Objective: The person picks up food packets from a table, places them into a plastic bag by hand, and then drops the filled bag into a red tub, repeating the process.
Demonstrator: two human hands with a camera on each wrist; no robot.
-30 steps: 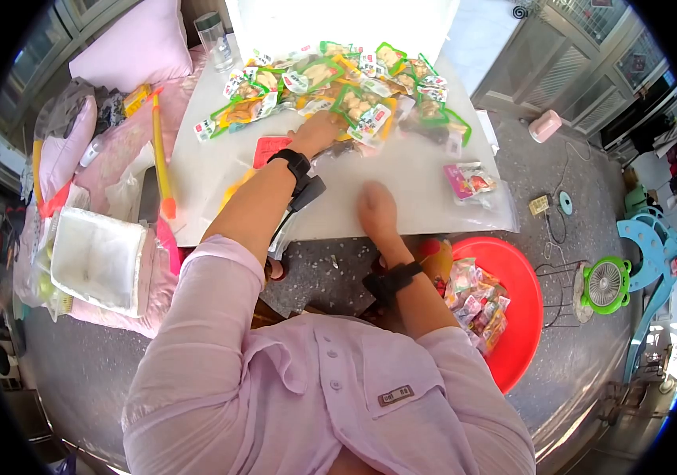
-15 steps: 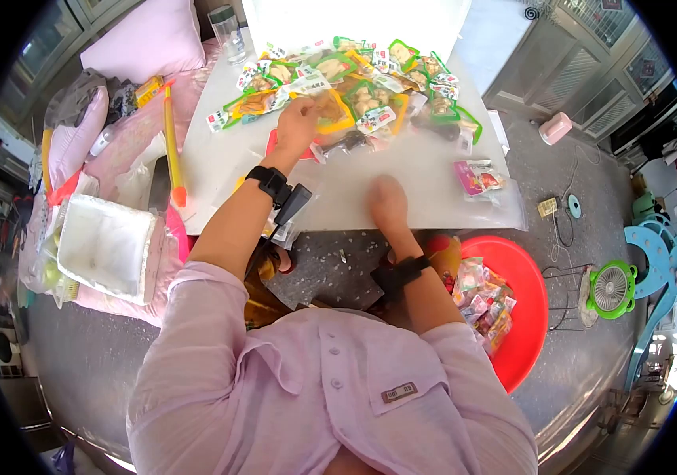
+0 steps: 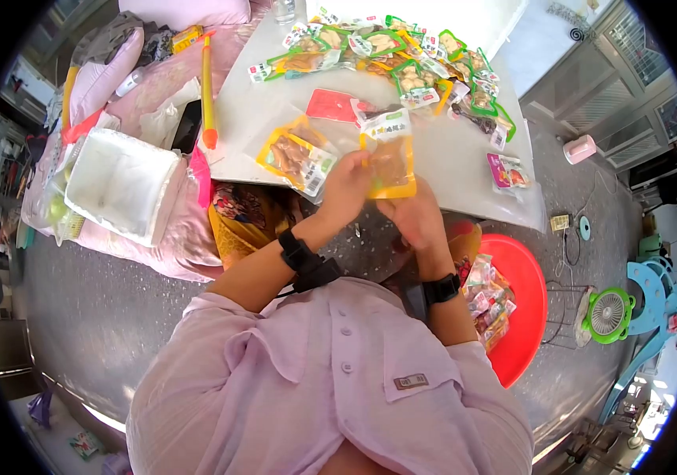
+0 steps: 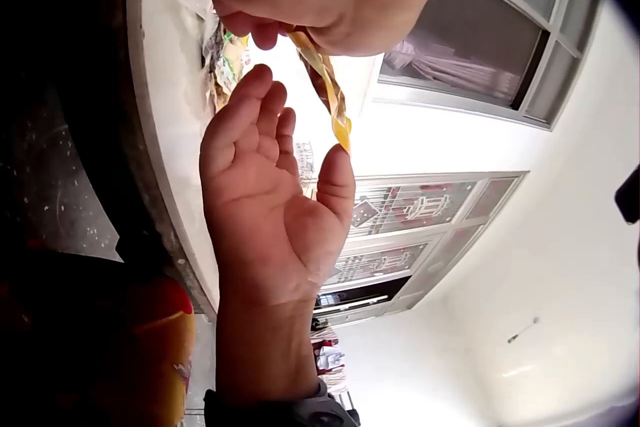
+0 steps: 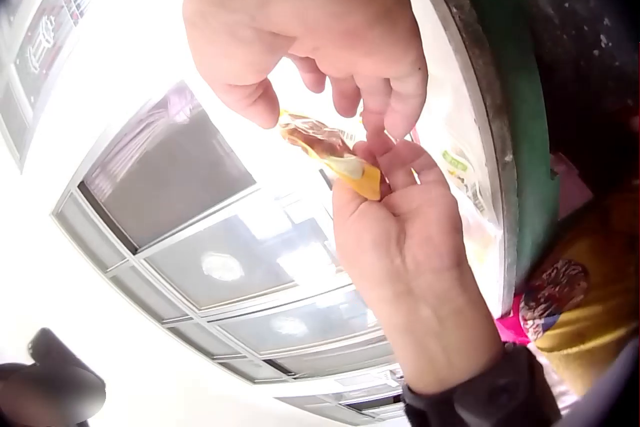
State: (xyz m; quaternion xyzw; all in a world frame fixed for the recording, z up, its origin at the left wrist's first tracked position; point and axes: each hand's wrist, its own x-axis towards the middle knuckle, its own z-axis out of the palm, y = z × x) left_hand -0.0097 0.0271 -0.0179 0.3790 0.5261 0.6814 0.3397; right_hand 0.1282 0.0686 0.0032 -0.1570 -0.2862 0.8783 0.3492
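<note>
In the head view my left hand (image 3: 344, 190) pinches a clear, yellow-edged food packet (image 3: 390, 162) by its left side, above the table's front edge. My right hand (image 3: 418, 215) is just below the packet's lower right corner. The left wrist view shows the right hand (image 4: 275, 197) palm up, fingers extended, its thumb at the tip of the packet (image 4: 325, 82). Seen from the right wrist, the left hand (image 5: 410, 232) holds the packet (image 5: 330, 155) between thumb and fingers. Another yellow-edged packet (image 3: 295, 158) lies on the table, left of my hands.
Green- and yellow-edged packets (image 3: 410, 75) are heaped at the table's back. A red card (image 3: 330, 104) lies mid-table, a pink packet (image 3: 508, 172) at the right. Below right, a red basin (image 3: 524, 277) holds small packets. A white foam box (image 3: 121, 186) stands at the left.
My left hand has come back from the heap toward the front edge with a yellow-edged packet. My right hand has left the table surface and come up to the packet. The view has shifted.
</note>
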